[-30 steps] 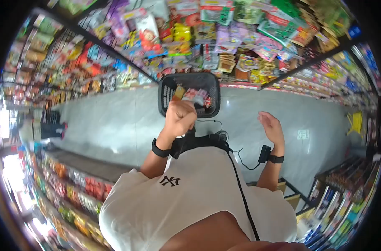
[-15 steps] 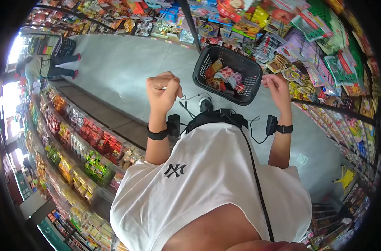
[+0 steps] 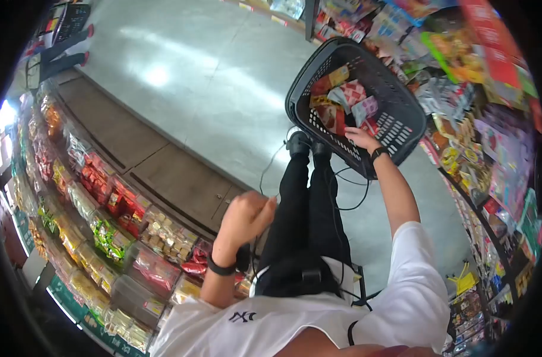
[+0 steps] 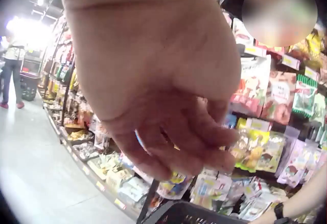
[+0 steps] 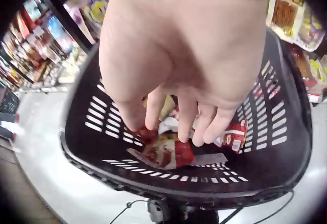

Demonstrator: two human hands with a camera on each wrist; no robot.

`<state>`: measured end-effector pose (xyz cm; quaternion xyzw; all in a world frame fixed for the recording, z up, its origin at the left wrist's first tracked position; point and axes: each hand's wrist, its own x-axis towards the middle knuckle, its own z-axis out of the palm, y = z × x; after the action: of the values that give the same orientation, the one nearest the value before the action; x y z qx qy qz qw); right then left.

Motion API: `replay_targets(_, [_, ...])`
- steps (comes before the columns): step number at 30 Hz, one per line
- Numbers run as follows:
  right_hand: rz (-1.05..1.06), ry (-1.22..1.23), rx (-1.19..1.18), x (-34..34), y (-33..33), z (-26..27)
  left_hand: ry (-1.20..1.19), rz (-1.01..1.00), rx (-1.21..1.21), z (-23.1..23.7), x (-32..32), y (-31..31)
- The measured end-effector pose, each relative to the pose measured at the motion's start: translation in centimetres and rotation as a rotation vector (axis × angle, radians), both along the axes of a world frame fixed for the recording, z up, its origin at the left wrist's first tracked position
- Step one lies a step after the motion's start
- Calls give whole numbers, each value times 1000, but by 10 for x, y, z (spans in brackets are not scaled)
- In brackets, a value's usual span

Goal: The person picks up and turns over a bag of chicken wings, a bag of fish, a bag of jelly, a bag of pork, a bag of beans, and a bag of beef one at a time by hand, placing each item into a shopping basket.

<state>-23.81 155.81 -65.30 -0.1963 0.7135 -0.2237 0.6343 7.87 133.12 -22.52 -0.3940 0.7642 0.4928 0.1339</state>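
A black basket (image 3: pixel 396 128) stands on the floor beside the right-hand shelf, with several snack packets (image 3: pixel 348 95) lying inside. My right hand (image 3: pixel 363 140) reaches over its near rim; in the right wrist view the hand (image 5: pixel 184 70) hangs over the packets, fingers pointing down and loosely bent, with nothing held. Beneath the fingertips lies a red and white packet (image 5: pixel 168 152). My left hand (image 3: pixel 244 220) is raised in front of the body at the left, away from the basket. In the left wrist view its fingers hang loosely curled and empty (image 4: pixel 168 91).
Shelves of bagged snacks (image 3: pixel 455 95) rise on the right. Bins of wrapped sweets (image 3: pixel 110 196) line the left side. Grey floor (image 3: pixel 181 65) lies between them. A person (image 3: pixel 42 65) stands at the far left near another basket (image 3: pixel 71 21). A cable (image 3: pixel 366 193) loops near my legs.
My right hand has moved from beside the basket to over its inside. The view has turned and the body leans forward, with the legs now showing. The left hand stays raised.
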Motion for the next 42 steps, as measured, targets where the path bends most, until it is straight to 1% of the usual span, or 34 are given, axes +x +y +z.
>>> replay_targets(2, [-53,-91,127,7,-15,-48,-45,20,89,-34,13,12])
replay_targets(3, [-144,-158,216,14,-19,-64,-52,47,135,-46,17,17])
replay_targets(4, [-235,-219,301,21,-27,-74,-77,56,133,-55,17,18])
replay_targets(5, [-183,-232,321,23,-43,-63,-104,65,132,-58,16,20])
replay_targets(6, [-206,-222,310,30,-32,-103,-132,76,133,-57,16,23])
replay_targets(7, [-279,-249,344,38,-13,-150,-157,82,119,-56,17,24])
replay_targets(8, [-356,-271,370,42,-4,-175,-159,88,136,-53,15,24])
replay_targets(9, [-456,-366,346,42,-6,-162,-156,94,146,-48,11,23])
replay_targets(11, [-652,-551,266,38,-24,-104,-117,105,147,-31,2,19])
replay_targets(12, [-676,-462,264,36,-31,-82,-85,114,145,-23,-4,18])
replay_targets(14, [-655,-396,253,37,-43,-50,-23,124,124,-12,-13,15])
replay_targets(16, [-354,-311,249,38,-59,-4,28,124,114,-10,-19,17])
replay_targets(17, [-66,-199,109,45,-38,-82,23,116,118,-9,-24,17])
replay_targets(18, [41,52,214,49,-54,-41,29,101,129,-13,-25,21])
replay_targets(19, [7,1,158,50,-61,-38,31,85,142,-19,-24,24])
replay_targets(21, [57,-35,29,58,-60,-74,14,53,160,-31,-18,31])
replay_targets(22, [144,-20,-42,62,-61,-86,-5,39,169,-35,-14,36])
replay_targets(23, [140,156,39,67,-55,-93,-21,23,179,-38,-11,40])
replay_targets(24, [141,337,120,63,-58,-76,-29,15,174,-39,-10,42])
replay_targets(26, [180,375,89,60,-55,-64,-39,10,153,-31,-8,45])
replay_targets(29, [268,372,79,53,-61,-34,25,29,116,-17,-7,43])
replay_targets(32, [142,2,148,53,-63,14,-28,67,90,4,-19,40])
replay_targets(33, [194,99,24,65,-47,-28,33,61,81,2,-18,41])
replay_targets(34, [318,255,10,74,-38,-47,58,53,72,-1,-20,41])
replay_targets(35, [345,166,11,84,-32,-55,74,46,72,-3,-20,43])
replay_targets(36, [374,71,14,93,-24,-58,86,42,76,-4,-19,46])
replay_targets(38, [481,314,118,112,-24,-36,99,32,114,-4,-18,50])
replay_targets(39, [489,303,163,115,-24,-11,104,31,134,-4,-17,51])
replay_targets(41, [296,119,214,110,-20,17,101,33,136,-6,-12,52])
replay_targets(42, [198,25,241,115,-14,21,97,33,140,-6,-9,52])
